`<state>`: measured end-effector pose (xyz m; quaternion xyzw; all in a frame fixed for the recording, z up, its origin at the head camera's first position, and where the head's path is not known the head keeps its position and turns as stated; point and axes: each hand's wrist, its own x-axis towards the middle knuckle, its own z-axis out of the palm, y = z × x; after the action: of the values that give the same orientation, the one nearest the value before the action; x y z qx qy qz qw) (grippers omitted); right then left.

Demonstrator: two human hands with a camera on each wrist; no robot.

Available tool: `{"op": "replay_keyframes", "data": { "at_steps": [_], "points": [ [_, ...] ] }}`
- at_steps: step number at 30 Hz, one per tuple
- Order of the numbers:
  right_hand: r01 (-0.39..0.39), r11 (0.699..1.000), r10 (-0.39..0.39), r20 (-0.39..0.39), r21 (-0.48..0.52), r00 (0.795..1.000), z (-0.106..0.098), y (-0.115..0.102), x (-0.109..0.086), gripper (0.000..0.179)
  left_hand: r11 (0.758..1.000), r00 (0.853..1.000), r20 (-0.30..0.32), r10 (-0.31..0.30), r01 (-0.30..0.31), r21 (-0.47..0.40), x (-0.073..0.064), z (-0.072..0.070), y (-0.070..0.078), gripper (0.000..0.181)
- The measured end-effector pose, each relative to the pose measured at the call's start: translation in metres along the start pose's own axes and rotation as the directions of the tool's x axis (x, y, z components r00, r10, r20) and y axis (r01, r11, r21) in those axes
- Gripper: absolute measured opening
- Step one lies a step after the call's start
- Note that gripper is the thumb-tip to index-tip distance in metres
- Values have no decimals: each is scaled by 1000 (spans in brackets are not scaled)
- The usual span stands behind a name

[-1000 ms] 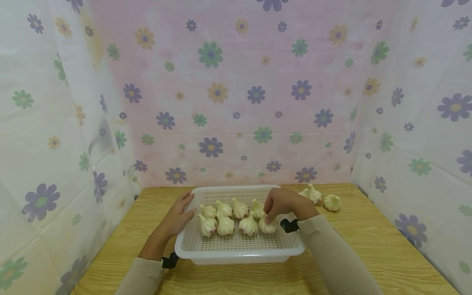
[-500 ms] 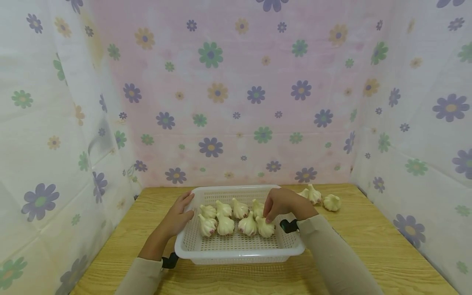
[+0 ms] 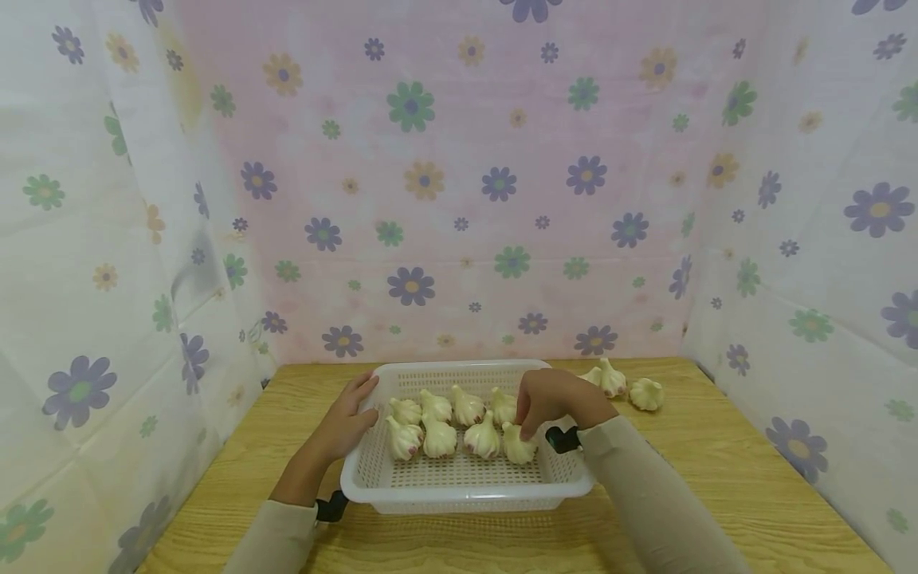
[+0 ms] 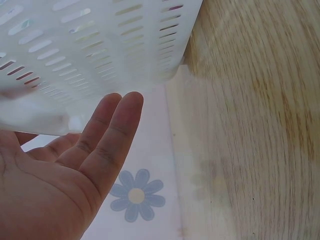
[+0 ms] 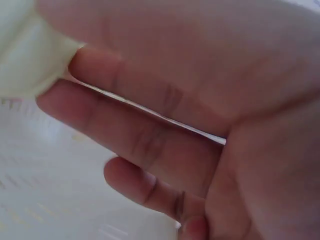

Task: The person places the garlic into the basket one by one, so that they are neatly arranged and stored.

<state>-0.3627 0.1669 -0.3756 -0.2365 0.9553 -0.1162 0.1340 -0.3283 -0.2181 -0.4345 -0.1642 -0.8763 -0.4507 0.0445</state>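
Note:
A white plastic basket [image 3: 466,496] with slotted walls stands on the table, holding two rows of pale garlic bulbs [image 3: 439,437]. My left hand [image 3: 343,422] holds the basket's left rim, thumb over the inner side. In the left wrist view its long fingers [image 4: 112,137] lie nearly straight against the outer wall. Inside the basket on the right, my right hand [image 3: 554,397] reaches down and pinches the garlic bulb [image 3: 518,448] at the right end of the front row. The right wrist view shows part of this bulb [image 5: 25,55] at the fingertips.
Several more garlic bulbs [image 3: 611,378] lie on the wooden table [image 3: 724,462] beyond the basket's right side, one [image 3: 646,394] a little apart. Flower-printed cloth [image 3: 466,159] walls in the table at the back and both sides.
The pinched garlic bulb first shifted slightly left and toward me, then a touch right, with my right fingers on it. My left hand and the basket keep their place.

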Motion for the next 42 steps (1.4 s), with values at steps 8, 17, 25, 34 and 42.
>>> {"op": "replay_keyframes", "data": {
  "at_steps": [8, 17, 25, 34, 42],
  "points": [
    [28, 999, -27, -30, 36, 999, 1, 6, 3, 13, 1000, 1000, 13, 8, -8, -25, 0, 1, 1, 70],
    [60, 997, -58, -42, 53, 997, -1, 8, 3, 13, 999, 1000, 7, 8, -7, -39, 0, 0, 3, 70],
    [70, 989, -70, -8, 128, 998, -3, 9, 4, 19, 999, 1000, 6, 9, -8, -49, -1, 0, 3, 70],
    [126, 966, -119, -44, 227, 992, -6, 19, 2, 30, 997, 1000, 16, 19, -18, -69, 1, 1, 3, 70],
    [256, 911, -209, -172, 323, 963, -16, 38, -10, 35, 999, 1000, 21, -15, 16, -50, 0, 1, 2, 70]
  ]
}}
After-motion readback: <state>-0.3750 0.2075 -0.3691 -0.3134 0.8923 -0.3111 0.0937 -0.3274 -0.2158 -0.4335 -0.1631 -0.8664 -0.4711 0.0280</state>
